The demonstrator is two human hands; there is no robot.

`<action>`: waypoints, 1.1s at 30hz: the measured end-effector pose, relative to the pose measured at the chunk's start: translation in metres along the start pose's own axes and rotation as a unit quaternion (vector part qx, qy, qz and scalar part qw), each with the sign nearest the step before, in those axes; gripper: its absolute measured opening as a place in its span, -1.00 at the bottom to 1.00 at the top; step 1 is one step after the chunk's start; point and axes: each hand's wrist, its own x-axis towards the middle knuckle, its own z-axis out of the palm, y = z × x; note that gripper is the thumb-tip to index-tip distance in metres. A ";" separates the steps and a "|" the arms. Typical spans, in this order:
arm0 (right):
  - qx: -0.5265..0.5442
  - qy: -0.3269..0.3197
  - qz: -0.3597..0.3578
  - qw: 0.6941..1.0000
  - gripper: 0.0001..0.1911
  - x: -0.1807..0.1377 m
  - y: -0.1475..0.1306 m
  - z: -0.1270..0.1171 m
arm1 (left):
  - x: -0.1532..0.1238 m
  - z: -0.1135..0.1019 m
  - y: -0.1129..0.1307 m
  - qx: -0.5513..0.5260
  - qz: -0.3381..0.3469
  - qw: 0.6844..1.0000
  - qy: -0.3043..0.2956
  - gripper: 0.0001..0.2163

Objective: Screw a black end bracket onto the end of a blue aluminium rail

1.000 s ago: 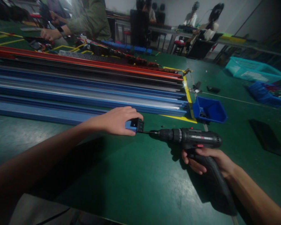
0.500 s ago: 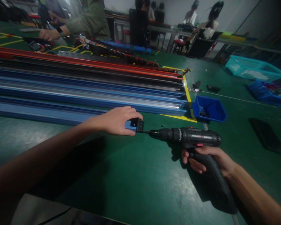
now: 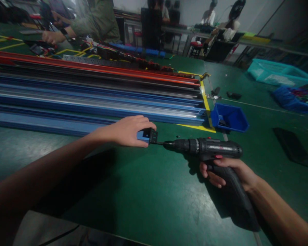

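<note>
My left hand (image 3: pixel 129 131) is closed around the end of a blue metal rail (image 3: pixel 53 123) that lies along the near side of the table. A small black end cap (image 3: pixel 153 136) sits on the rail's tip, beside my thumb and fingertips. In my right hand (image 3: pixel 228 172) is a black cordless drill (image 3: pixel 218 150), lying level with its nose to the left. Its long thin bit (image 3: pixel 160 143) reaches the face of the end cap. Whether a screw is at the bit's tip I cannot make out.
More blue, black and red rails (image 3: pixel 105 70) lie behind. Right of them stand a blue bin (image 3: pixel 231 118) with small dark parts, a teal basket (image 3: pixel 277 73) and a blue tray (image 3: pixel 295 99). A dark flat object (image 3: pixel 294 147) lies at right. A co-worker's hand (image 3: pixel 53 37) is at far left.
</note>
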 end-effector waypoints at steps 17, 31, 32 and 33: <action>0.020 -0.016 0.003 1.000 -0.58 0.002 0.001 -0.002 | 0.000 0.000 -0.001 0.008 0.007 1.000 0.003 -0.49; 0.039 -0.012 0.017 0.999 -0.60 0.001 0.000 -0.004 | 0.000 -0.001 0.000 0.008 -0.003 1.000 -0.005 -0.49; 0.040 -0.010 0.017 0.999 -0.60 0.001 0.000 -0.004 | 0.000 -0.001 0.001 0.008 -0.003 1.000 -0.005 -0.49; 0.040 -0.008 0.018 0.999 -0.60 0.001 0.000 -0.004 | 0.000 -0.001 0.001 0.009 -0.004 1.000 -0.006 -0.48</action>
